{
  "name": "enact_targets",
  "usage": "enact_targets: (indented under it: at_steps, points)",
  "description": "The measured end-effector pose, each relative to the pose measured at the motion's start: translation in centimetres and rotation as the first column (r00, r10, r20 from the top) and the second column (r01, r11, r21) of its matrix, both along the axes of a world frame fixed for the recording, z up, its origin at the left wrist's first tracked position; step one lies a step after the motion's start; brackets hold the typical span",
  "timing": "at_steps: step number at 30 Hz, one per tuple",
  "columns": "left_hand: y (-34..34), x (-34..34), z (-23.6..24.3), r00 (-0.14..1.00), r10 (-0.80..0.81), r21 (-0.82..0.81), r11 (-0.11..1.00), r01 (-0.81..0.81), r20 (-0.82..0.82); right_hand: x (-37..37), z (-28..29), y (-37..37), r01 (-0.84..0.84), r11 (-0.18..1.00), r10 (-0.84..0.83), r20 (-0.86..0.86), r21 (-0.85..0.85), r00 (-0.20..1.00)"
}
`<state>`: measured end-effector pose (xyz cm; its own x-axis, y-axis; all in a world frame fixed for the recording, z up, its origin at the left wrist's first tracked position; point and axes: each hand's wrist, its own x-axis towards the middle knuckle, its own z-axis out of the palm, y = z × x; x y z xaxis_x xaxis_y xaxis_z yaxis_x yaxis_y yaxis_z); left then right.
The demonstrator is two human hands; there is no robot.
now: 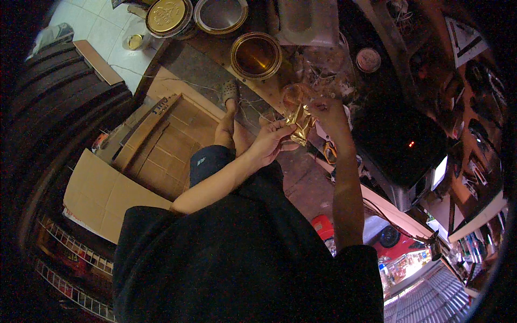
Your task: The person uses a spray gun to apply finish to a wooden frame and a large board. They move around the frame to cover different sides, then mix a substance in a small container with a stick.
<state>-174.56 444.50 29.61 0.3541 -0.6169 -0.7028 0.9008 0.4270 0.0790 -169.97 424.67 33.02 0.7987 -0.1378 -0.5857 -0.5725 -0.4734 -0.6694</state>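
A crumpled piece of shiny gold foil (300, 127), perhaps a wrapper or small packet, is held up in front of my body. My left hand (272, 143) pinches its left side between thumb and fingers. At its upper right edge, my right hand (327, 112) has its fingers closed on the foil; their tips are dim and partly hidden. Just beyond the foil lies a clear round plastic container (295, 96). A large open tin (256, 56) with an amber-coloured inside stands farther off.
A gold-lidded tin (168, 17) and another round tin (221, 15) stand at the far left. An open cardboard box (161, 145) lies on the left. Orange-handled scissors (329, 153) are below my right hand. A black appliance (401, 142) with red lit digits stands right.
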Motion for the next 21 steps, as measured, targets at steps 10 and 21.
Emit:
enact_targets:
  at_steps: [10,21]
  points:
    - [-0.05,0.03,0.18,1.0,-0.009,0.003,1.0,0.009,-0.009,0.14,0.26,0.03,-0.046,0.997,0.045,-0.016,-0.059,0.999]
    - [-0.22,-0.2,-0.2,1.0,-0.02,0.025,1.0,0.02,0.019,-0.54,0.08,-0.1,-0.075,0.986,0.079,0.022,-0.149,0.997]
